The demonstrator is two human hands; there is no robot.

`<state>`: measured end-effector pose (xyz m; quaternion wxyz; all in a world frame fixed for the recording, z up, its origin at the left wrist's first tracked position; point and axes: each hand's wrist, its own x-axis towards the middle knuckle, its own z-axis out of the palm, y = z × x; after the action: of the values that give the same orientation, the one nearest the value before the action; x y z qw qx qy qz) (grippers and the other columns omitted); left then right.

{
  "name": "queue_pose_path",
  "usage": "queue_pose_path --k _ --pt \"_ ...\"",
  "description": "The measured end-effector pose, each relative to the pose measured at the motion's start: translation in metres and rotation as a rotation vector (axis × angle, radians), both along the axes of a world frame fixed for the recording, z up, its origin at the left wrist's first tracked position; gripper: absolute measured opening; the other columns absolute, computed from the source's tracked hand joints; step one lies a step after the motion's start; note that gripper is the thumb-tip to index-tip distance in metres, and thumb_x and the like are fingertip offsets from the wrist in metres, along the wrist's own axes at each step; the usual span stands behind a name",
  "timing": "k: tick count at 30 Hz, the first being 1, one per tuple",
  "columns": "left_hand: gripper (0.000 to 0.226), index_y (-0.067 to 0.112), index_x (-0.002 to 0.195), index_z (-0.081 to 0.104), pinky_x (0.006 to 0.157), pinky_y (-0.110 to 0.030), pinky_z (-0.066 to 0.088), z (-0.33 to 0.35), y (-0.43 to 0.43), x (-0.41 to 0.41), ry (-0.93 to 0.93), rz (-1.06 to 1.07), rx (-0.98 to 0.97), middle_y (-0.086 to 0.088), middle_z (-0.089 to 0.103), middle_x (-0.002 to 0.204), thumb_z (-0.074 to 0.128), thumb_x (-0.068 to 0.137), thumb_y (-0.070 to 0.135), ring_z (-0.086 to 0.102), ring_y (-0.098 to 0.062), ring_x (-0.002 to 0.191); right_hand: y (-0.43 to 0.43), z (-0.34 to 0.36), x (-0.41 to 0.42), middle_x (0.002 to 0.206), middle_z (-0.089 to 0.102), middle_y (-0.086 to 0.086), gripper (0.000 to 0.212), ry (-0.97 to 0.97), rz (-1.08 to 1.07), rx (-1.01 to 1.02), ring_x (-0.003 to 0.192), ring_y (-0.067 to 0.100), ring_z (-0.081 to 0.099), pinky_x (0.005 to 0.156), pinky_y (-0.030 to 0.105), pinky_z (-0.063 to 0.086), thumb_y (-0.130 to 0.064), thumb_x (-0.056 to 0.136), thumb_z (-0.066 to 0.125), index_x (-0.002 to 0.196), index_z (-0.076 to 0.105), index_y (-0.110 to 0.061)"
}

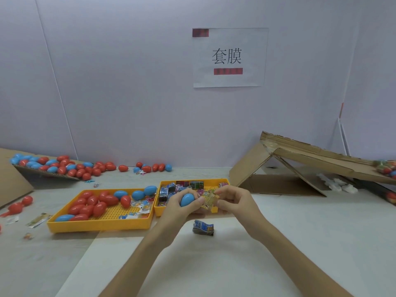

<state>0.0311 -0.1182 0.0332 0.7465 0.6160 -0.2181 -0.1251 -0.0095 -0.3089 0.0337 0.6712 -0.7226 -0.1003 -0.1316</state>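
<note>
My left hand (179, 205) grips a blue plastic egg (187, 199) in front of me, just above the near edge of the right yellow tray (159, 211). My right hand (232, 201) pinches a yellow printed film sleeve (211, 200) right beside the egg's end. Both hands meet over the table's middle. A crumpled blue and grey sleeve (203, 227) lies on the table just below the hands.
The left yellow tray (100, 226) holds several red and blue eggs and small packets. The right tray holds several printed sleeves. More eggs (64, 167) spill from a cardboard ramp at far left. A cardboard chute (300, 159) stands at the right. A paper sign (229, 57) hangs on the wall.
</note>
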Motion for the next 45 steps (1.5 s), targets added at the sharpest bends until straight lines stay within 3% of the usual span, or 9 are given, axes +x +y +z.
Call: queue_pose_path --k 5,10,16,23,28,31,35,39,45 --pt "0.026 0.007 0.089 0.061 0.074 -0.034 0.061 -0.003 0.002 0.004 0.033 -0.025 0.009 -0.012 0.069 0.081 0.079 0.076 0.020 0.075 -0.032 0.083 0.000 0.001 -0.001 0.080 0.073 0.003 0.029 -0.010 -0.014 -0.018 0.068 0.015 0.065 0.066 0.025 0.054 0.003 0.088 0.070 0.081 0.077 -0.024" --pt "0.036 0.006 0.091 0.060 0.075 -0.035 0.062 -0.003 0.002 0.003 0.048 -0.040 0.043 -0.023 0.073 0.102 0.083 0.072 0.025 0.075 -0.038 0.089 0.002 0.002 -0.001 0.080 0.074 0.000 0.026 -0.074 -0.069 -0.081 0.076 0.016 0.066 0.067 0.024 0.053 -0.007 0.081 0.067 0.076 0.078 -0.030" --pt "0.023 0.008 0.089 0.060 0.086 -0.041 0.061 -0.006 0.000 0.005 -0.076 0.032 0.108 -0.008 0.076 0.103 0.081 0.079 0.004 0.072 -0.029 0.097 0.002 0.001 0.001 0.077 0.074 0.003 0.024 -0.109 -0.044 -0.093 0.071 0.017 0.071 0.067 0.024 0.055 -0.008 0.073 0.062 0.073 0.078 -0.027" --pt "0.020 0.008 0.084 0.062 0.074 -0.028 0.060 -0.005 0.000 0.003 -0.181 0.163 0.165 -0.005 0.076 0.096 0.080 0.081 -0.002 0.072 -0.014 0.089 0.003 -0.002 0.002 0.084 0.076 0.003 0.037 -0.061 -0.005 -0.045 0.076 0.018 0.073 0.069 0.024 0.056 0.013 0.089 0.057 0.085 0.079 -0.016" --pt "0.018 0.004 0.086 0.063 0.074 -0.036 0.062 -0.007 0.003 0.005 -0.191 0.226 0.190 -0.009 0.073 0.093 0.080 0.081 0.000 0.070 -0.031 0.093 0.008 0.001 -0.001 0.088 0.076 0.007 0.011 -0.022 0.005 -0.051 0.077 0.025 0.073 0.075 0.036 0.060 -0.007 0.095 0.067 0.103 0.074 -0.009" --pt "0.019 0.016 0.077 0.067 0.070 -0.032 0.060 -0.010 0.004 0.008 -0.204 0.210 0.197 -0.009 0.073 0.093 0.081 0.078 0.003 0.070 -0.031 0.091 0.009 0.000 -0.002 0.097 0.074 0.012 0.017 -0.032 -0.021 -0.123 0.086 0.031 0.072 0.085 0.051 0.059 -0.006 0.086 0.077 0.102 0.072 -0.013" --pt "0.026 0.020 0.071 0.066 0.076 -0.040 0.059 -0.014 0.001 0.011 -0.231 0.181 0.204 -0.008 0.072 0.089 0.081 0.076 0.000 0.069 -0.033 0.092 0.006 -0.004 -0.001 0.100 0.072 0.020 0.016 -0.015 -0.049 -0.150 0.085 0.026 0.068 0.089 0.053 0.058 -0.003 0.086 0.076 0.097 0.071 -0.013" --pt "0.029 0.021 0.069 0.065 0.070 -0.034 0.056 -0.014 -0.003 0.009 -0.270 0.183 0.193 -0.004 0.071 0.083 0.080 0.077 -0.003 0.067 -0.031 0.088 0.003 -0.007 0.002 0.093 0.070 0.007 0.015 0.017 -0.028 -0.172 0.084 0.024 0.068 0.081 0.043 0.059 -0.008 0.086 0.078 0.093 0.069 -0.017" --pt "0.031 0.021 0.068 0.065 0.074 -0.042 0.059 -0.014 -0.003 0.011 -0.282 0.196 0.200 -0.004 0.071 0.083 0.079 0.078 -0.004 0.068 -0.030 0.085 0.002 -0.012 0.005 0.074 0.069 -0.010 0.021 0.074 -0.010 -0.204 0.069 0.008 0.068 0.064 0.021 0.052 -0.012 0.087 0.078 0.080 0.064 -0.026"
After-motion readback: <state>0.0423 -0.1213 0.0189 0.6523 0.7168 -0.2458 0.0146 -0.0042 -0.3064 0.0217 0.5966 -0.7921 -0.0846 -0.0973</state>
